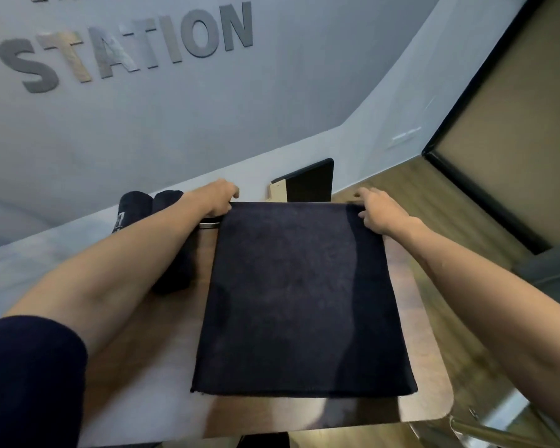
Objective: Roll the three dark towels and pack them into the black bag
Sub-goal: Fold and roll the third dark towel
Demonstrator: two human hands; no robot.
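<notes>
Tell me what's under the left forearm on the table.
Two rolled dark towels lie side by side under the left forearm, their far ends showing. Their middles are covered by the arm, so how tightly they are rolled cannot be seen.

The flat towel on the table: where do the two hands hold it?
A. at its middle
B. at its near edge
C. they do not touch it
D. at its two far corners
D: the left hand and the right hand each grip a far corner of the flat towel, which lies spread on the table.
</notes>
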